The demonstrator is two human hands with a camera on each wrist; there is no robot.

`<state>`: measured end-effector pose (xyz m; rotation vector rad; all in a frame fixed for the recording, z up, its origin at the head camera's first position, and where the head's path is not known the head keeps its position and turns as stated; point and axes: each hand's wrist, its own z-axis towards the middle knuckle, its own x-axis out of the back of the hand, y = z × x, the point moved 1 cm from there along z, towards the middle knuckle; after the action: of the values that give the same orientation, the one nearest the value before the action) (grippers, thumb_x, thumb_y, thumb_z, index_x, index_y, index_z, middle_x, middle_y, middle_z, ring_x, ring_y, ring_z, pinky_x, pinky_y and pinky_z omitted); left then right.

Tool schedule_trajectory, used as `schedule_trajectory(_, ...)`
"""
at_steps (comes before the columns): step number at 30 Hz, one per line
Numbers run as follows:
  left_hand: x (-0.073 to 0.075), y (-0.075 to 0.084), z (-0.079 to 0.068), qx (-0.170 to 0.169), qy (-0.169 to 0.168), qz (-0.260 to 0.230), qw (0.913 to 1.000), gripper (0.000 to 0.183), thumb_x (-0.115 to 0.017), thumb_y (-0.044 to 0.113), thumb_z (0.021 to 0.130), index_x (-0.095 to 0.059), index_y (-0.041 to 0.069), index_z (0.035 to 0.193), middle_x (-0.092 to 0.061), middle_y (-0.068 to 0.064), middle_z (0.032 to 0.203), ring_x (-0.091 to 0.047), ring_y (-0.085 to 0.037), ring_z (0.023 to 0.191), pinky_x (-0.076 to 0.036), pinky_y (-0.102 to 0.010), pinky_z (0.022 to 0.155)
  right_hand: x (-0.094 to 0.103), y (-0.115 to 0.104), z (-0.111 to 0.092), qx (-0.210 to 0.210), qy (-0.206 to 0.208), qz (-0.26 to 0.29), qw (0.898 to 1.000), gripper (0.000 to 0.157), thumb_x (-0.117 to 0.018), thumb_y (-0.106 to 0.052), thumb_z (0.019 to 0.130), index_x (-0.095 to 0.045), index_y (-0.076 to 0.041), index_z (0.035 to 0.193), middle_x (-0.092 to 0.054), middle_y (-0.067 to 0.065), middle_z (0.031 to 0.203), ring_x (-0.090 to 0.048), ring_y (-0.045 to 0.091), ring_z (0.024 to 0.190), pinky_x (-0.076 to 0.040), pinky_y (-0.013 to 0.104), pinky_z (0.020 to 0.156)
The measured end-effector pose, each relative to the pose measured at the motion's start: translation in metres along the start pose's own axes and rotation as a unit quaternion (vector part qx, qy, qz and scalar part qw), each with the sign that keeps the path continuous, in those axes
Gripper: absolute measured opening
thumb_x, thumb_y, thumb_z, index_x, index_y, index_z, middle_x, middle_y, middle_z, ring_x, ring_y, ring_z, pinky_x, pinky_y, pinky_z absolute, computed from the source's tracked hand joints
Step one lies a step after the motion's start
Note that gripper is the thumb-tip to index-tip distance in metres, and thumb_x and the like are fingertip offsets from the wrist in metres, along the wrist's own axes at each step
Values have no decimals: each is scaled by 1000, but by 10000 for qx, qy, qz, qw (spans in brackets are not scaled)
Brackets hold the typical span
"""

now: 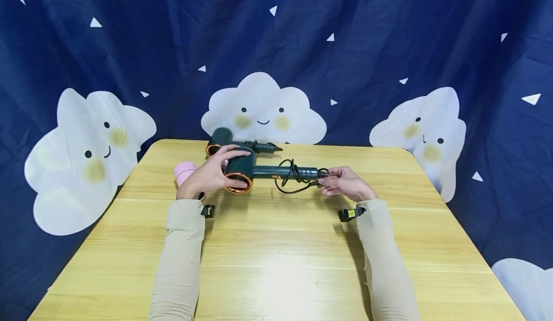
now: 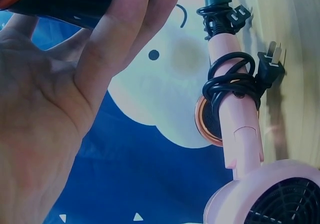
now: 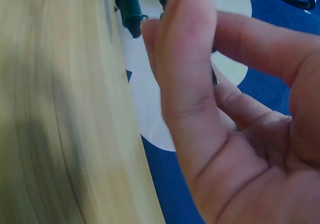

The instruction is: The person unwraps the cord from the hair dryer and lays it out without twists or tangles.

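Observation:
A dark green hair dryer [image 1: 281, 172] with a copper rim lies sideways between the two hands in the head view, raised over the table. My left hand [image 1: 209, 173] grips its round head, fingers over the top and thumb at the copper rim. Black cord [image 1: 295, 171] is wound loosely around the handle. At the handle's end, my right hand [image 1: 349, 184] pinches the black plug on the cord, which its fingers mostly hide. In the left wrist view only the dark head's lower edge [image 2: 75, 9] shows above the palm.
A second green hair dryer [image 1: 264, 147] lies at the table's back edge. Behind my left wrist is a pink hair dryer [image 2: 242, 116], cord wrapped on its handle. The wooden table [image 1: 276, 244] meets a blue curtain [image 1: 276, 38] with cloud faces.

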<state>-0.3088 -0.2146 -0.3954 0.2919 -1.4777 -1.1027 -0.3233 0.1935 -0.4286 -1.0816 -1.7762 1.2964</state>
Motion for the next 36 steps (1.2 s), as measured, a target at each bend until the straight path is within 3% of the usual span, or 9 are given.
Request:
schedule_trajectory(4, -2, 2, 2, -15, -29, 16, 10000, 83, -95, 35, 74, -56, 36, 147, -28, -6, 166, -59, -40, 122, -52, -55, 103, 1, -2, 0, 113, 329, 259, 9991, 19, -55, 9, 99, -52, 6, 117, -76, 7, 95, -74, 12, 75, -62, 23, 75)
schedule_trajectory(9, -4, 4, 2, 4, -102, 109, 9999, 82, -94, 37, 75, -55, 35, 148, -28, -7, 166, -56, -40, 126, -51, -56, 105, 0, -4, 1, 457, 845, 460, 9943, 31, -53, 7, 101, -50, 15, 130, -69, 1, 97, -72, 9, 78, -61, 20, 75)
schedule_trajectory(16, -6, 6, 4, -9, -182, 2, 9998, 82, -94, 35, 75, -55, 34, 147, -27, -5, 166, -52, -40, 134, -50, -55, 107, 5, -4, 2, 495, 1559, 779, 9835, 9, -68, -15, 101, -65, -8, 107, -70, -7, 99, -66, 3, 69, -58, 19, 70)
schedule_trajectory(20, -9, 5, 6, -87, -250, -39, 9996, 82, -95, 33, 75, -56, 34, 147, -26, -6, 167, -45, -40, 142, -48, -57, 109, 7, -5, 2, 651, 1676, 1046, 9781, 5, -67, -16, 102, -66, -11, 101, -69, -7, 97, -72, 6, 74, -59, 19, 72)
schedule_trajectory(27, -10, 5, 7, -144, -294, 109, 9994, 82, -94, 37, 75, -55, 35, 148, -24, -5, 169, -35, -39, 150, -43, -60, 113, 6, -10, 0, 886, 1659, 1779, 9659, 20, -67, -4, 99, -64, 6, 116, -74, 2, 92, -75, 12, 74, -61, 22, 80)
schedule_trajectory(32, -10, 5, 7, -134, -290, 124, 9994, 82, -94, 37, 75, -55, 35, 147, -23, -6, 169, -35, -40, 150, -43, -61, 113, 4, -15, -3, 1102, 1571, 1985, 9611, 7, -65, 1, 99, -69, 2, 104, -75, 5, 90, -76, 13, 76, -62, 23, 81)
schedule_trajectory(36, -10, 5, 7, -135, -286, 127, 9994, 82, -94, 36, 75, -55, 35, 147, -23, -5, 169, -37, -40, 149, -44, -60, 112, 2, -19, -6, 1289, 1479, 2129, 9572, 9, -63, 4, 99, -70, -1, 99, -73, 5, 91, -76, 13, 80, -61, 25, 85)
